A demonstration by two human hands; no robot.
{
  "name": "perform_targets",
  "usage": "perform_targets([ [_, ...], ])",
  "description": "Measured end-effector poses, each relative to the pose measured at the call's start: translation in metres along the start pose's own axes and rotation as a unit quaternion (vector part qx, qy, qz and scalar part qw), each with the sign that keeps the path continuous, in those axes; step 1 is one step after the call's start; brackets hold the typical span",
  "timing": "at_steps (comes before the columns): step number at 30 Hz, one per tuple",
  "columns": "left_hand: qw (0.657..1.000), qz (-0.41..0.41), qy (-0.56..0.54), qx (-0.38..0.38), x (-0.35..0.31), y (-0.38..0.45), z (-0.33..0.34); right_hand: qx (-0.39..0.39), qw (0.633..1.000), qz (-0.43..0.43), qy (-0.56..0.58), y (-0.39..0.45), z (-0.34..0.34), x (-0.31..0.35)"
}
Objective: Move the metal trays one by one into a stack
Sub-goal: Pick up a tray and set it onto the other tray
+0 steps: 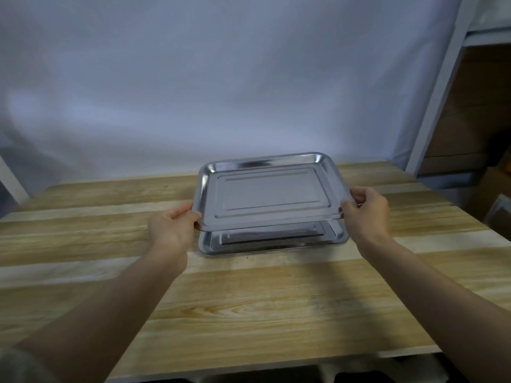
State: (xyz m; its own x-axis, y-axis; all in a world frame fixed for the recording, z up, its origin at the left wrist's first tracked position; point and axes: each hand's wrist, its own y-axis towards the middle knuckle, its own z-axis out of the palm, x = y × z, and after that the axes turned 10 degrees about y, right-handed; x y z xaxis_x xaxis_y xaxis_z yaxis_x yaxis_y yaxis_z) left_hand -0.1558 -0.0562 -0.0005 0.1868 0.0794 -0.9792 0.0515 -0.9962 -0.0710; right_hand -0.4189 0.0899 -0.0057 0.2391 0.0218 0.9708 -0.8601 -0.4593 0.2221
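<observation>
With my left hand [172, 226] at 9 o'clock and right hand [365, 214] at 3 both gripping the raised tray [265, 193], I should level it and match corners over the lower tray [273, 243] before lowering it onto the wooden table [249, 299].

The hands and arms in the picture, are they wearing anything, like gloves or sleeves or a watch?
No gloves. The left hand and the right hand are bare, and both forearms are bare all the way down to the bottom of the picture, so no sleeve shows. No watch, bracelet or ring can be seen, though the picture is a bit blurry for small things.
</observation>
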Motion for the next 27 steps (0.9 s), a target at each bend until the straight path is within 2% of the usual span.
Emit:
perform_targets([
  [7, 0.997, -0.022, 0.068, -0.002, 0.028, -0.007, 0.006, 0.016, 0.997, 0.038, -0.066, -0.008, 0.001, -0.02],
  [11, 0.995, -0.024, 0.098, 0.002, 0.037, -0.005, 0.009, 0.012, 0.993, 0.033, -0.112, -0.006, 0.002, -0.029],
  [16, 0.991, 0.004, 0.131, 0.015, 0.038, -0.006, 0.005, 0.029, 0.978, -0.017, -0.208, -0.005, 0.003, -0.037],
  [19, 0.979, 0.069, 0.189, 0.024, 0.039, -0.008, 0.0, 0.057, 0.962, -0.087, -0.252, -0.01, 0.001, -0.035],
  [22, 0.926, 0.205, 0.316, 0.031, 0.041, -0.013, -0.003, 0.135, 0.937, -0.181, -0.266, -0.026, 0.003, -0.028],
  [25, 0.838, 0.359, 0.401, 0.086, 0.04, -0.021, -0.004, 0.278, 0.878, -0.236, -0.311, -0.041, 0.009, -0.021],
  [27, 0.763, 0.437, 0.459, 0.126, 0.041, -0.026, -0.003, 0.352, 0.835, -0.251, -0.342, -0.045, 0.013, -0.019],
])
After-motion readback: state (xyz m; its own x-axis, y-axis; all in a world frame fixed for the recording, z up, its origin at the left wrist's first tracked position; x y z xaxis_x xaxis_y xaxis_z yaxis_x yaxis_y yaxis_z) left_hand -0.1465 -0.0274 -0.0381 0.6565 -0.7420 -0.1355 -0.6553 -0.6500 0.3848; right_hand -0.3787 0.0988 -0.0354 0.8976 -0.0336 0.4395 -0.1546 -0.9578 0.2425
